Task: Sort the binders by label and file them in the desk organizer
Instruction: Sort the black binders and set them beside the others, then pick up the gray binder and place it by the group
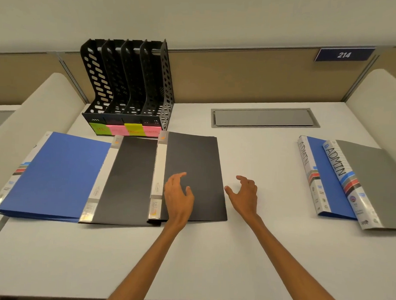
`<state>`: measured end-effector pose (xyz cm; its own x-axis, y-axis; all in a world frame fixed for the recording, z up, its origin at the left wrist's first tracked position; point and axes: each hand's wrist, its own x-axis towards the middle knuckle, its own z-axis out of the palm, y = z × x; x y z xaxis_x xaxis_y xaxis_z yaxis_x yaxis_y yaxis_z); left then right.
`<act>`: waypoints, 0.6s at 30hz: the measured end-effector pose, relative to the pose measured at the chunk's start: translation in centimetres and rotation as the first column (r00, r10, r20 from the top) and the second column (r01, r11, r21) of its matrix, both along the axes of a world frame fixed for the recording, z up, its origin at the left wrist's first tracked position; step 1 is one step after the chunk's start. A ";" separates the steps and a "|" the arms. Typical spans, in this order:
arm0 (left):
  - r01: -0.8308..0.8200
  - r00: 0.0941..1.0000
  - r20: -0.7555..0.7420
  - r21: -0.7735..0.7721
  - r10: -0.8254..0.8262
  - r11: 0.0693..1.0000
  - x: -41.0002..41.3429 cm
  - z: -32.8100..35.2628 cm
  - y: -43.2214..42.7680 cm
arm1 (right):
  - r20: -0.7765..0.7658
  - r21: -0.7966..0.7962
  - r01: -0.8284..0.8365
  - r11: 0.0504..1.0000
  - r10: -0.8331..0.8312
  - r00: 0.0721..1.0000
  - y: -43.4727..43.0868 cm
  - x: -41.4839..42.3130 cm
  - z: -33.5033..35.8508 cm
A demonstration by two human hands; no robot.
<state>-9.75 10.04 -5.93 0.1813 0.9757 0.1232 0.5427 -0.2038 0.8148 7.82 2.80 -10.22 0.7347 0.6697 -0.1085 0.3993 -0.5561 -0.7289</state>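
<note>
The black desk organizer point(127, 84) stands upright at the back left of the white desk point(211, 262), against the partition, with all of its slots holding nothing. Four sticky notes point(124, 129) run along its front lip, in order green, pink, yellow and pink; their writing is too blurred to read. Three binders lie flat in an overlapping row in front of it: a blue binder point(57, 174) at far left, a second black binder point(131, 181) partly over it, and a centre black binder point(192, 158) overlapping that one. Well apart at the right edge, a blue ADMIN binder point(321, 176) lies under a grey ADMIN binder point(371, 185), both spines lettered by hand. The left hand point(178, 194) is over the centre black binder near its spine, fingers loosely bent and gripping nothing; contact with the cover cannot be confirmed. The right hand point(244, 196) is just beside that binder's right edge, fingers spread apart and holding nothing. A grey cable cover point(264, 117) is set into the desk behind, and a number plate point(344, 55) reading 214 is on the partition.
</note>
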 end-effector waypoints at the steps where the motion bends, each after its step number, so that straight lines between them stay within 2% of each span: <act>1: 0.016 1.000 0.013 -0.003 -0.016 1.000 0.8 0.0 -0.3 | 0.003 0.007 0.011 1.000 -0.011 1.000 -0.3 0.8 0.2; 5: 0.079 0.990 0.122 -0.055 -0.072 0.995 4.1 0.0 -1.7 | 0.018 0.030 0.078 0.996 -0.079 0.997 -2.5 4.4 0.9; 11: 0.240 0.956 0.205 -0.132 -0.210 0.962 11.2 0.4 -5.5 | 0.056 0.092 0.240 0.966 -0.246 0.968 -7.5 11.9 2.3; 14: 0.334 0.939 0.154 -0.175 -0.309 0.926 15.5 0.3 -7.8 | 0.107 0.127 0.329 0.936 -0.342 0.934 -10.9 15.9 3.0; 18: 0.468 0.873 -0.001 -0.284 -0.488 0.837 21.8 -0.4 -11.0 | 0.155 0.116 0.434 0.893 -0.448 0.881 -15.7 20.5 3.4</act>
<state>12.04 -0.92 -6.37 0.6318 0.7586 -0.1595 0.4920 -0.2335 0.8387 28.29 -12.87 -6.82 0.9583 0.2731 0.0846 0.2487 -0.6503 -0.7178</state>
